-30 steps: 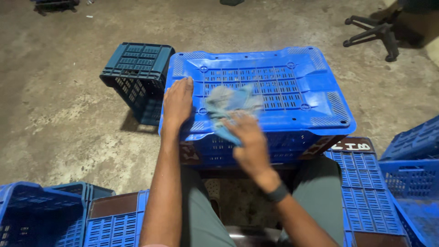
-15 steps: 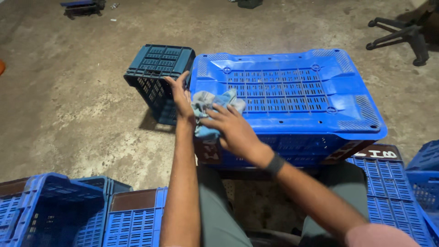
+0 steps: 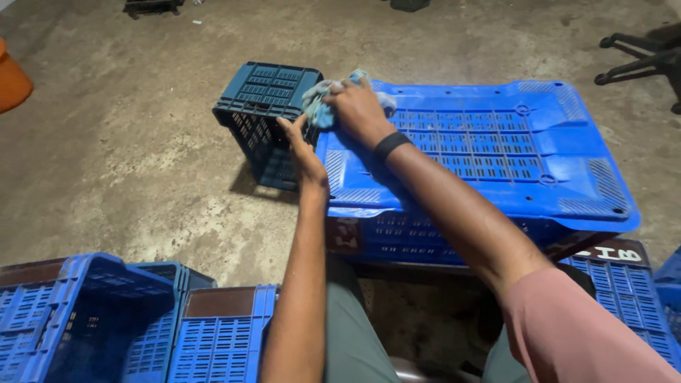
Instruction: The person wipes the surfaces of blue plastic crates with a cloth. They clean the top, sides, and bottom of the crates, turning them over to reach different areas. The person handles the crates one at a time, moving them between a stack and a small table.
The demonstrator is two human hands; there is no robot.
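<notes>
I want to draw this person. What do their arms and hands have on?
The right hand has a black band round the wrist and a pink short sleeve above the elbow. The left hand and forearm are bare: no glove, ring or watch shows.
</notes>
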